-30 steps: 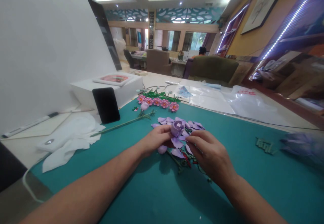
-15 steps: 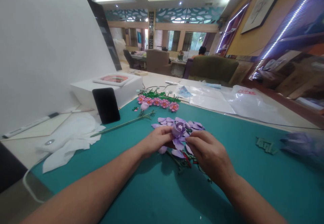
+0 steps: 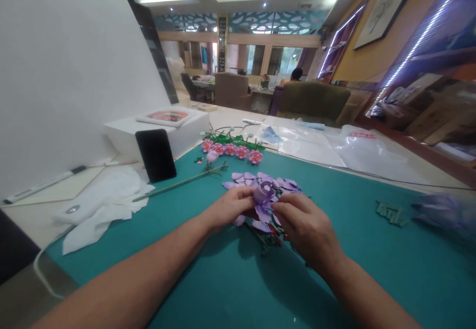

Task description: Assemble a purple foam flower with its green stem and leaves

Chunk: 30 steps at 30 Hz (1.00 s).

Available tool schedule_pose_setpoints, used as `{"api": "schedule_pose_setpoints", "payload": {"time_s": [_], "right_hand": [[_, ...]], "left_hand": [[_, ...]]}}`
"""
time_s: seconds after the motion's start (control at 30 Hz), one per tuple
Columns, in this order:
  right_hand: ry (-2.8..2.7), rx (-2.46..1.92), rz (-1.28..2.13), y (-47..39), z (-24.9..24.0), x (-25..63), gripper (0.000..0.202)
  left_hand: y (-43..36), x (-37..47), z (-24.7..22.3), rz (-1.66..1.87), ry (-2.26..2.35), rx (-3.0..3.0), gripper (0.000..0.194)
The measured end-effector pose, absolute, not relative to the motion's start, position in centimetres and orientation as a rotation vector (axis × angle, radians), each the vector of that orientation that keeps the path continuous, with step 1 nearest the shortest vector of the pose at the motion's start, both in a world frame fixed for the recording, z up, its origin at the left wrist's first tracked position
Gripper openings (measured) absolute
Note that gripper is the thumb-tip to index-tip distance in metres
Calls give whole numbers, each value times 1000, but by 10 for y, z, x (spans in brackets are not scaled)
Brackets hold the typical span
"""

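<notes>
A purple toy flower [image 3: 264, 193] with a cupped centre and spread lower petals is held above the green mat [image 3: 208, 289]. My left hand [image 3: 235, 205] is closed on its left side, fingers partly hidden behind it. My right hand [image 3: 305, 222] pinches at a petal on the flower's right edge; its fingertips touch there. Around and beneath lie loose purple petals [image 3: 243, 176]. Green and red stem pieces [image 3: 273, 237] lie just under the hands, partly covered by them.
Pink flowers [image 3: 230, 150] lie at the mat's back edge, beside a long green stem [image 3: 178, 184]. A black phone [image 3: 155, 155] leans on a white box [image 3: 186, 133]. White tissue [image 3: 100, 205] is left; green pieces [image 3: 391, 213] and a purple plastic bag [image 3: 442, 210] lie right.
The purple flower has tilted and shifted very slightly to the right between my hands. Both hands keep their hold, with the right fingers barely moved.
</notes>
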State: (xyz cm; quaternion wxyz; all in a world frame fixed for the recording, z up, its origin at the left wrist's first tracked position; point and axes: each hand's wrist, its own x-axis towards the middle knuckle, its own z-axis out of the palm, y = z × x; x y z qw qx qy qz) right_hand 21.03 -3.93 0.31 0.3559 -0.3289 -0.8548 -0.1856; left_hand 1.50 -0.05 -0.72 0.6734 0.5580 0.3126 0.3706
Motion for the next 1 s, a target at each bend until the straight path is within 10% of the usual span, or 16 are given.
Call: {"api": "schedule_pose_setpoints", "payload": {"time_s": [1.0], "right_hand": [[-2027, -912, -289, -47, 3, 198, 10]], "left_hand": [[-1, 26, -15, 1058, 671, 1190, 33]]}}
